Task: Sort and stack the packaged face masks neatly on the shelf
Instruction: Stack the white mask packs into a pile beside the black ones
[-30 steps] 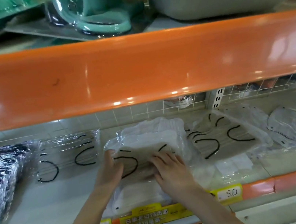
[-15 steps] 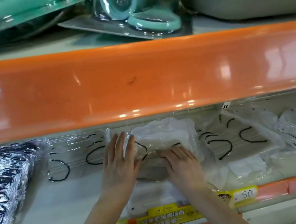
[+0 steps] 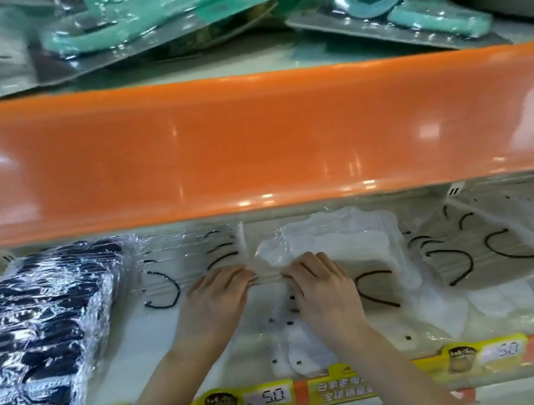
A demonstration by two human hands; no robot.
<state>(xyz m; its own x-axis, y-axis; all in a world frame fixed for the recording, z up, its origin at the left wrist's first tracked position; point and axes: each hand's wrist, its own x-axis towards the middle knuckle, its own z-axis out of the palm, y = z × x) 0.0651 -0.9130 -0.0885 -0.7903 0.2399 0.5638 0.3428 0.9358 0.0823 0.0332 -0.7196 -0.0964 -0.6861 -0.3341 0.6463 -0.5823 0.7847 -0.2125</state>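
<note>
Hands, left and right, pinch the near edge of a beige mask pack on the shelf, just right of the clear pack, probably to square the pile.

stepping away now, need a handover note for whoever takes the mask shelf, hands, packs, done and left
Left hand and right hand: both pinch the near edge of the middle pack, fingers curled.
Packs: dark stack far left, clear stack beside it, loose packs right, white masks at the front edge.
Done: the left stacks look tidy.
Left: square the middle pack, then stack the right and front ones.
</note>
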